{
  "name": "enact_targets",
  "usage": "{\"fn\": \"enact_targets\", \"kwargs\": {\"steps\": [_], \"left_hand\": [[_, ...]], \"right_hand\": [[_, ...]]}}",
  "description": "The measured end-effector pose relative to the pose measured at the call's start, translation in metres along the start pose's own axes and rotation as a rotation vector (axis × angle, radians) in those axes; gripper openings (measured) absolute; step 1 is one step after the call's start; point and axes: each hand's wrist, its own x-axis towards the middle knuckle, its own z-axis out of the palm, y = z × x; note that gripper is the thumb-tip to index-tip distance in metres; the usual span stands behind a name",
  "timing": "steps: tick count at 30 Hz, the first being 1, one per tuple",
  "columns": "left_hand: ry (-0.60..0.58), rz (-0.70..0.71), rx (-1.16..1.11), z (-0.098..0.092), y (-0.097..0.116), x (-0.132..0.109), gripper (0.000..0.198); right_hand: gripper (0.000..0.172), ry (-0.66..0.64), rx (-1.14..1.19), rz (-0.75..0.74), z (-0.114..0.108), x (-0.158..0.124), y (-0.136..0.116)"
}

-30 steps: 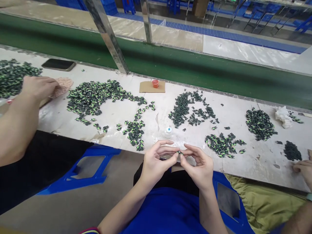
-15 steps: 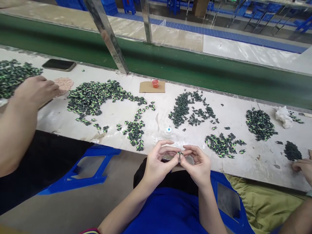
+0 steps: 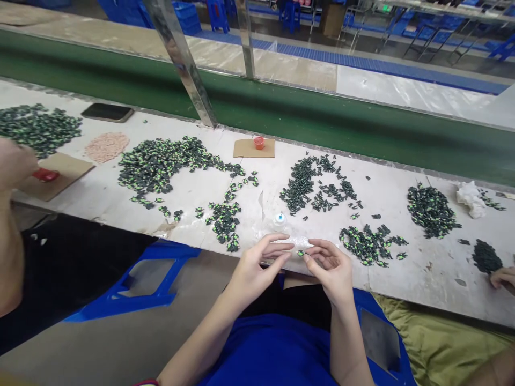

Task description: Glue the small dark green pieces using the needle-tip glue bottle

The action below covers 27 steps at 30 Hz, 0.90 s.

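Observation:
My left hand (image 3: 257, 268) and my right hand (image 3: 330, 268) meet at the near edge of the white worktable (image 3: 402, 198). Between their fingertips sits a small dark piece with a green spot (image 3: 300, 252); the right hand pinches it, and the left hand's fingers are spread and touch it. Just beyond the hands stands a small clear bottle with a white cap (image 3: 279, 220). A heap of black-and-green pieces (image 3: 368, 244) lies to the right of the hands, another heap (image 3: 224, 220) to the left.
More heaps of pieces (image 3: 164, 161) (image 3: 309, 182) (image 3: 430, 209) cover the table. A red cap on cardboard (image 3: 258, 142) sits at the back, next to a green conveyor (image 3: 322, 123). A co-worker's arm (image 3: 10, 214) is at the left, another person's hand (image 3: 502, 277) at the right.
My left hand's fingers have opened and eased off the small piece. The co-worker's hand at the left has drawn back, uncovering a cardboard sheet with a red thing on it. The view shifted slightly.

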Motion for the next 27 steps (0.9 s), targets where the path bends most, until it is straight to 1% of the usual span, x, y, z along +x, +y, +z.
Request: {"fn": "enact_targets", "kwargs": {"steps": [1, 2, 4, 6, 8, 10, 11, 13, 16, 19, 20, 23, 25, 27], "left_hand": [[0.006, 0.018, 0.077, -0.01, 0.001, 0.003, 0.024], [0.053, 0.052, 0.166, -0.022, 0.001, 0.007, 0.02], [0.237, 0.067, 0.366, -0.048, 0.001, 0.017, 0.022], [0.374, 0.047, 0.564, -0.072, -0.001, 0.03, 0.023], [0.435, 0.058, 0.754, -0.09, -0.005, 0.045, 0.024], [0.476, 0.066, 0.887, -0.101, -0.011, 0.062, 0.023], [0.488, 0.068, 0.938, -0.104, -0.014, 0.07, 0.022], [0.481, 0.091, 1.015, -0.107, -0.019, 0.085, 0.02], [0.415, 0.126, 1.106, -0.107, -0.026, 0.101, 0.019], [0.365, 0.111, 1.198, -0.107, -0.031, 0.109, 0.016], [0.354, 0.105, 1.218, -0.106, -0.033, 0.11, 0.014], [0.313, 0.11, 1.246, -0.106, -0.035, 0.112, 0.012], [0.264, 0.132, 1.25, -0.105, -0.034, 0.113, 0.016], [0.206, 0.173, 1.221, -0.1, -0.031, 0.112, 0.02]], "right_hand": [[0.027, 0.046, -0.044, -0.019, -0.006, 0.002, 0.002], [0.027, 0.108, -0.102, -0.04, -0.014, 0.004, 0.004], [0.028, 0.268, -0.262, -0.081, -0.031, 0.009, 0.01], [0.028, 0.378, -0.478, -0.105, -0.046, 0.014, 0.016], [0.027, 0.462, -0.674, -0.189, -0.055, 0.017, 0.018], [0.029, 0.507, -0.807, -0.323, -0.053, 0.02, 0.017], [0.031, 0.5, -0.841, -0.387, -0.049, 0.02, 0.016], [0.037, 0.412, -0.851, -0.47, -0.035, 0.022, 0.012], [0.047, 0.196, -0.788, -0.511, -0.004, 0.027, 0.012], [0.053, 0.024, -0.719, -0.502, 0.028, 0.035, 0.019], [0.051, -0.016, -0.701, -0.487, 0.036, 0.038, 0.022], [0.033, -0.083, -0.628, -0.427, 0.053, 0.044, 0.026], [0.025, -0.101, -0.527, -0.376, 0.055, 0.043, 0.024], [0.024, -0.115, -0.381, -0.291, 0.049, 0.038, 0.022]]}}
